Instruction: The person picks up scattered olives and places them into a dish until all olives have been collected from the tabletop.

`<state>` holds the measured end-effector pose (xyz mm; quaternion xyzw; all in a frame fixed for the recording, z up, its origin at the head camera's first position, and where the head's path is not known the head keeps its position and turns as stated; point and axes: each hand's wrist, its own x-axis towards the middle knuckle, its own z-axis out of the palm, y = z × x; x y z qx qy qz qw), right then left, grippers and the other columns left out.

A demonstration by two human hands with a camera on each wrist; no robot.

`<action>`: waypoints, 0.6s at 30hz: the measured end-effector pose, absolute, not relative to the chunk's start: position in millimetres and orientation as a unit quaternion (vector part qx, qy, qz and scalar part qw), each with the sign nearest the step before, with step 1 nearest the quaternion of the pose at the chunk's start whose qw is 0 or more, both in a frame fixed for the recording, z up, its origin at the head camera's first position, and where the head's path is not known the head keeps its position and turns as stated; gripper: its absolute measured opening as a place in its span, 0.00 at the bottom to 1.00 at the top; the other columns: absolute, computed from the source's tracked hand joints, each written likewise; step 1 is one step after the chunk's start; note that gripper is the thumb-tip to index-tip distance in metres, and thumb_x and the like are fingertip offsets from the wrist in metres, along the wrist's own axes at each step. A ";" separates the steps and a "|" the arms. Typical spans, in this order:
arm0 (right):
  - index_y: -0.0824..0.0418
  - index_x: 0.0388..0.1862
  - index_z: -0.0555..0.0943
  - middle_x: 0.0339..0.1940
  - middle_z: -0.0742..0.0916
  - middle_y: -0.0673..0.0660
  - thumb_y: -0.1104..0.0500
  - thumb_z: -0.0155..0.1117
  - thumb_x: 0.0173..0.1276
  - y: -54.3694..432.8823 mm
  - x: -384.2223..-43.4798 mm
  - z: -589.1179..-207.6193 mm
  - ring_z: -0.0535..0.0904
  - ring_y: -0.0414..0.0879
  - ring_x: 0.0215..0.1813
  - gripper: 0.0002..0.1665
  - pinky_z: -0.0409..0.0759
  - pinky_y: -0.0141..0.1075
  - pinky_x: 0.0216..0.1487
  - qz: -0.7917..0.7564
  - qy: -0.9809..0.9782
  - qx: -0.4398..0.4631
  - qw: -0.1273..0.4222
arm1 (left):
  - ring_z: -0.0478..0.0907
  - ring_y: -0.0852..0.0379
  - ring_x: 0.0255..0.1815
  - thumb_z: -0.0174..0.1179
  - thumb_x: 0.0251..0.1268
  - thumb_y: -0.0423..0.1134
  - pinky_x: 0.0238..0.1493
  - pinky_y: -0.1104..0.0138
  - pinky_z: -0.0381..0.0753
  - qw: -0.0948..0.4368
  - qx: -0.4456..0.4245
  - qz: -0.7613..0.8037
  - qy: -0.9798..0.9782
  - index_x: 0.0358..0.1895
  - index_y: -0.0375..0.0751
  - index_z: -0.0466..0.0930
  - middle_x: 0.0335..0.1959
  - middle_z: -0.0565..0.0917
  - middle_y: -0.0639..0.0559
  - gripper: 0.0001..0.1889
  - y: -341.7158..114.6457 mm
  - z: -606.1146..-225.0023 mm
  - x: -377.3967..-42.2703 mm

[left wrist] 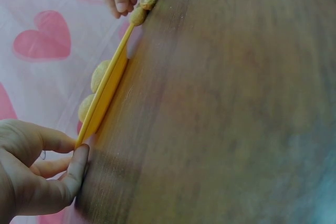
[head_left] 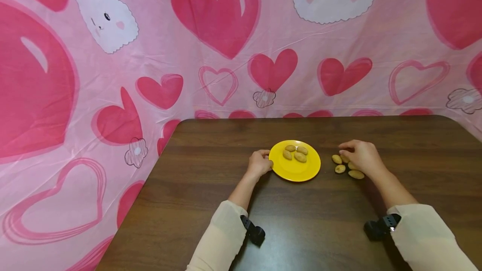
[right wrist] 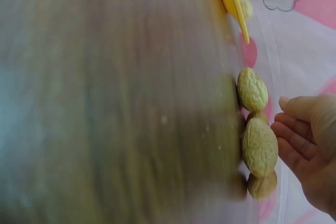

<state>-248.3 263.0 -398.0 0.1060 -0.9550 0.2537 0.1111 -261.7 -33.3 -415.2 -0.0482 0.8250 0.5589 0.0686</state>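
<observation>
My left hand (head_left: 260,164) pinches the left rim of a yellow plate (head_left: 297,172) between thumb and fingers. The left wrist view shows that grip edge-on, with the plate (left wrist: 107,95) low over the table. Several wrinkled, oval, yellowish-brown pieces (head_left: 300,157), like dried fruits or nuts, lie on the plate. More of these pieces (head_left: 355,174) form a loose group on the table to the plate's right. My right hand (head_left: 361,157) hovers just over that group, fingers loosely bent and partly hiding it. In the right wrist view, nothing shows between thumb and fingers of this hand (right wrist: 312,148).
The brown wooden table (head_left: 301,221) ends at the back against a pink cloth (head_left: 233,83) printed with hearts. Its left edge slants toward me. A black wrist camera (head_left: 256,234) is strapped on the left wrist, another camera (head_left: 378,228) on the right.
</observation>
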 end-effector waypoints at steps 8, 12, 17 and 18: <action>0.71 0.42 0.82 0.43 0.82 0.71 0.61 0.62 0.62 269.2 -245.6 -398.3 0.74 0.69 0.48 0.14 0.68 0.60 0.49 0.254 -0.957 0.096 0.098 | 0.76 0.58 0.26 0.57 0.50 0.19 0.27 0.69 0.81 0.063 -0.045 0.555 0.828 0.55 0.31 0.75 0.30 0.78 0.48 0.24 -33.0 -415.6 -262.6; 0.70 0.42 0.82 0.43 0.82 0.71 0.60 0.63 0.61 270.8 -245.3 -399.0 0.74 0.69 0.47 0.15 0.68 0.60 0.49 0.250 -0.960 0.091 0.083 | 0.75 0.58 0.25 0.56 0.50 0.19 0.27 0.69 0.81 0.064 -0.049 0.559 0.825 0.54 0.31 0.76 0.30 0.77 0.48 0.23 -32.8 -415.1 -262.6; 0.70 0.41 0.82 0.41 0.83 0.70 0.58 0.65 0.60 272.7 -245.5 -400.1 0.74 0.68 0.46 0.17 0.69 0.59 0.48 0.247 -0.963 0.090 0.063 | 0.75 0.58 0.26 0.57 0.50 0.19 0.27 0.69 0.81 0.063 -0.046 0.557 0.827 0.55 0.30 0.75 0.30 0.78 0.48 0.24 -32.7 -415.3 -262.0; 0.71 0.41 0.83 0.40 0.83 0.70 0.58 0.65 0.60 273.0 -245.7 -400.5 0.75 0.68 0.46 0.17 0.69 0.59 0.48 0.246 -0.963 0.093 0.063 | 0.76 0.58 0.26 0.57 0.50 0.19 0.27 0.69 0.81 0.062 -0.045 0.557 0.827 0.55 0.30 0.75 0.31 0.78 0.48 0.24 -32.7 -415.6 -262.2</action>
